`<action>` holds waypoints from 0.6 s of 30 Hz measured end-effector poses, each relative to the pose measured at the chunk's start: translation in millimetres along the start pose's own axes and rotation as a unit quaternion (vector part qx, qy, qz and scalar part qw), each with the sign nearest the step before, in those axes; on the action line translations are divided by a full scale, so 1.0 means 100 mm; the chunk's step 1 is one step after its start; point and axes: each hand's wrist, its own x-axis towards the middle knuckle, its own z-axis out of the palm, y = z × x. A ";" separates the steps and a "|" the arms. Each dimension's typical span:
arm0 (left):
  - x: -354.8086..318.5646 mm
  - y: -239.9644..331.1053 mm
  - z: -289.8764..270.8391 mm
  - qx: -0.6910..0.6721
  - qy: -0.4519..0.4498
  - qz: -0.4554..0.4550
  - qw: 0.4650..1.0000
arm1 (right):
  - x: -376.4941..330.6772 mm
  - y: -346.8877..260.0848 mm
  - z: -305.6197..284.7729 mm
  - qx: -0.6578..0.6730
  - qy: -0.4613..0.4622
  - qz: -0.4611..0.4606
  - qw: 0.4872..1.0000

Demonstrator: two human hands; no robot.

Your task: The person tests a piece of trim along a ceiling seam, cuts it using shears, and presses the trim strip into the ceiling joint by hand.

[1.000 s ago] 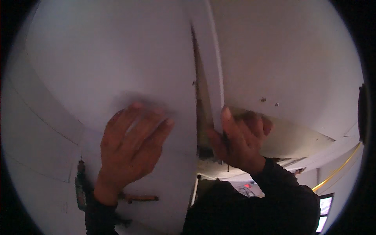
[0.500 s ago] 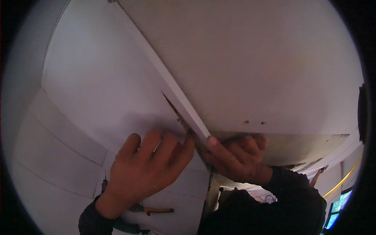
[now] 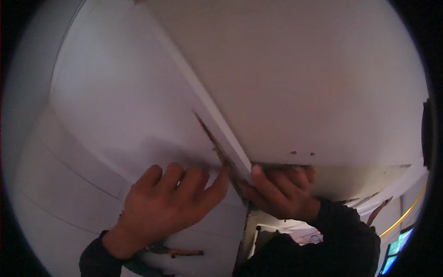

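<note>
A long white trim strip [image 3: 210, 104] runs diagonally down between a pale panel on the left and a large flat panel on the right. My right hand [image 3: 286, 187] grips its lower end, thumb on the front edge and other fingers curled behind. Along the strip's left side a dark, narrow gap [image 3: 207, 131] shows in the white panel [image 3: 115, 92]. At the lower end of that gap sits the index fingertip of my left hand [image 3: 161, 201]. Its other fingers are bent against the white panel; anything pinched under them is hidden.
Below my left hand lie orange-handled pliers [image 3: 187, 253] and a dark green tool [image 3: 143, 267], partly covered by my arm. Two small holes mark the right panel [image 3: 314, 92]. At far right are another person's arm [image 3: 378, 212], a yellow strip [image 3: 401, 219] and a lit screen [image 3: 398, 251].
The strip's lower end and my right hand appear slightly lower in the picture. My left hand has shifted a little left and down, its index fingertip still at the gap. The view has moved slightly.
</note>
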 end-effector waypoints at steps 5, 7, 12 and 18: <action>0.10 0.04 0.03 -0.023 0.039 -0.032 0.998 | 0.01 0.04 -0.05 -0.011 -0.010 -0.003 1.000; 0.10 0.03 -0.03 -0.031 0.001 -0.033 0.999 | 0.05 0.02 -0.05 -0.020 -0.006 -0.015 1.000; 0.05 -0.06 -0.11 -0.021 -0.021 -0.020 0.999 | 0.07 -0.02 -0.03 -0.027 -0.034 -0.032 0.999; -0.11 -0.13 -0.06 -0.038 -0.038 0.003 0.999 | -0.02 -0.12 0.08 0.020 -0.051 -0.060 0.997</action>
